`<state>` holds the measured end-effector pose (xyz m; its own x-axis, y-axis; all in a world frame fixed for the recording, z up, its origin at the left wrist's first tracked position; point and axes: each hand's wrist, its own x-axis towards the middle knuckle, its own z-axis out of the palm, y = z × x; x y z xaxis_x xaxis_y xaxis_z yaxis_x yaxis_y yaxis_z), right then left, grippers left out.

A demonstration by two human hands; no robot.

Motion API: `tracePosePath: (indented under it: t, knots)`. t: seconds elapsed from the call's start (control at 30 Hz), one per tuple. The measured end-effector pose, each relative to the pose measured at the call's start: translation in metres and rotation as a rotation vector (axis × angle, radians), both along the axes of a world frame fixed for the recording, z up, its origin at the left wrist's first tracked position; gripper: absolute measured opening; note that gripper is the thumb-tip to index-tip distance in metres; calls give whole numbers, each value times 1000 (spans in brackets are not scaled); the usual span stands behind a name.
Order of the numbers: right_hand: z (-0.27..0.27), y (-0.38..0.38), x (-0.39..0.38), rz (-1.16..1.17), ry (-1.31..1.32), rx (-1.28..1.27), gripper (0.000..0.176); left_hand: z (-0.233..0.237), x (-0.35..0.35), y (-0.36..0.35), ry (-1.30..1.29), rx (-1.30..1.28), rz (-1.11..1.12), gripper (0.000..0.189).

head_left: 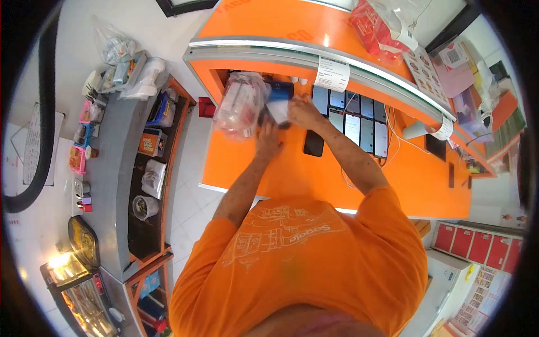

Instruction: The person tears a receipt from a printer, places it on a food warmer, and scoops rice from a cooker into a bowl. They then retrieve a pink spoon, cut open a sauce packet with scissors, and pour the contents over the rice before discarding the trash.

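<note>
My left hand is on the orange counter, beside a plastic bag with packed items and against a dark object whose outline is blurred. My right hand has its fingers bent at the right edge of a white paper-like item; whether they grip it is unclear. A dark blue item lies just behind the white one. Right of my hands, several phones with lit screens stand in rows. One dark phone lies flat below my right forearm.
A raised orange shelf with a metal edge spans the counter's back, with a receipt hanging from it. White cables trail right of the phones. At left, a grey-topped shelf unit holds tubs and bags.
</note>
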<state>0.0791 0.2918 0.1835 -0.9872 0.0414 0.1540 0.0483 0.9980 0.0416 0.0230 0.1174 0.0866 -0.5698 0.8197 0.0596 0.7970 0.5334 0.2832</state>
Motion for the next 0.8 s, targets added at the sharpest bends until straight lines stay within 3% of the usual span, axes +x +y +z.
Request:
tracePosePath:
  t: [0.07, 0.2, 0.27, 0.33, 0.4, 0.47, 0.5, 0.53, 0.57, 0.63, 0.67, 0.73, 0.8]
  knots:
    - [-6, 6, 6, 171, -161, -143, 16, 0, 0, 1, 32, -25, 3, 94]
    - [12, 2, 9, 71, -419, -217, 23, 5, 5, 0, 113, 57, 3, 96]
    - [0, 13, 9, 121, -534, -562, 28, -3, 3, 2, 53, 149, 24, 98]
    - [11, 10, 8, 134, -534, -573, 28, 9, -2, 0, -2, 245, 49, 101]
    - [12, 7, 4, 146, -539, -590, 28, 20, -5, -7, -560, 522, -246, 97]
    - [9, 8, -4, 152, -241, -780, 30, 1, -6, -7, -602, 554, -278, 94]
    - [11, 8, -8, 154, -240, -783, 30, -11, -6, -7, -642, 590, -308, 91]
    - [13, 9, -13, 162, -241, -749, 29, -17, 0, -10, -914, 775, -255, 79]
    - [14, 8, -17, 170, -243, -715, 29, -22, 0, -12, -914, 770, -253, 79]
    - [12, 7, -28, 159, -280, -696, 29, -20, -2, -15, -1718, 1163, -200, 61]
    - [10, 6, -33, 148, -323, -675, 30, -19, -3, -19, -1717, 1158, -197, 61]
    - [8, 3, -41, 152, -375, -708, 29, -5, -2, -30, -1764, 982, 122, 42]
    - [14, 0, -48, 157, -427, -739, 29, -4, -1, -33, -1762, 986, 209, 37]
